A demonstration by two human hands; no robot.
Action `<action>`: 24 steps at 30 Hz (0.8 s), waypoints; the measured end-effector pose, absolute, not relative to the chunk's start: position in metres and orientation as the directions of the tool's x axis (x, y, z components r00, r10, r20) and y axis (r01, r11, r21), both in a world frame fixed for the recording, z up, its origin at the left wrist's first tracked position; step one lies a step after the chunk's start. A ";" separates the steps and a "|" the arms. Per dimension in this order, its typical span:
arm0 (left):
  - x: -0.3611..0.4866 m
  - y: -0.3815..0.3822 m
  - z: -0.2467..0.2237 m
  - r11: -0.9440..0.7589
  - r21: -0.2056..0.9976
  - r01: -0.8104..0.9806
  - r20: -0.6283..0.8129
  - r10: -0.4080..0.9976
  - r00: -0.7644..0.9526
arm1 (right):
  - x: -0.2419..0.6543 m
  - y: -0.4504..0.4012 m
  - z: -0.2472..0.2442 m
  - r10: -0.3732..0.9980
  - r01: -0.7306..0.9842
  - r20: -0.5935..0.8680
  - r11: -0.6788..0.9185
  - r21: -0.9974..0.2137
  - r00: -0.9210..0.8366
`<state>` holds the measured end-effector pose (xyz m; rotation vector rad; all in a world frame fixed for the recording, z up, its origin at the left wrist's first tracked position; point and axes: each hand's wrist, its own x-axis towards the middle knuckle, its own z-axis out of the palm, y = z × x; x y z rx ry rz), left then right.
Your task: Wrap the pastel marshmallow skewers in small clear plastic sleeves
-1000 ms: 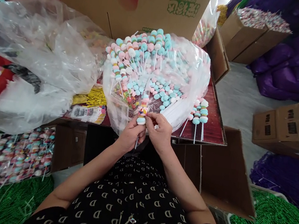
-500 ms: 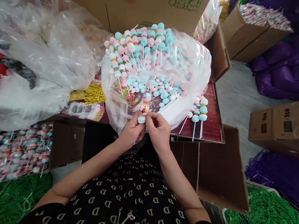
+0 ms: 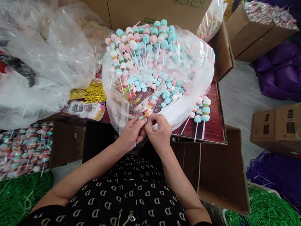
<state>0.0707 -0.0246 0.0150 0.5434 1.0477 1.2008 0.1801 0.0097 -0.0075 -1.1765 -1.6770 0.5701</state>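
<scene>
My left hand (image 3: 133,132) is closed around the lower end of a candy skewer (image 3: 152,102) in a clear printed wrapper (image 3: 147,111). Its upper part points away from me, over the table edge. Under my left thumb shows a pale blue candy, and a bit of white stick pokes out below the fingers. My right hand (image 3: 160,131) is pinched against the wrapper's lower end, touching the left fingertips; whether a tie is between them is hidden. Beyond both hands lie loose blue, pink and white candies (image 3: 169,93) and a bundle of white sticks (image 3: 173,107).
Unwrapped candy skewers (image 3: 147,39) are piled on a plastic bag (image 3: 202,68). Left are gold twist ties (image 3: 92,93) and flat printed wrappers (image 3: 84,109). A few skewers (image 3: 202,109) lie at the right table edge. Below, an open carton (image 3: 222,173) and a box of wrapped skewers (image 3: 15,149) flank me.
My left thumb has slid over the pale blue candy, covering more of it. The wrapped skewer tips slightly to the right. Both hands stay together at nearly the same spot.
</scene>
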 end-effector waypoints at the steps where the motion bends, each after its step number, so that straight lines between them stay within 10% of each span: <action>1: 0.070 -0.025 0.013 0.320 0.812 -0.488 -0.369 0.929 -0.005 | 0.181 0.010 -0.010 0.867 0.467 0.490 0.473 -0.747 -0.093; 24: 0.068 -0.025 0.005 0.310 0.872 -0.380 -0.349 0.936 -0.036 | 0.184 0.017 -0.022 0.831 0.551 0.557 0.473 -0.688 -0.017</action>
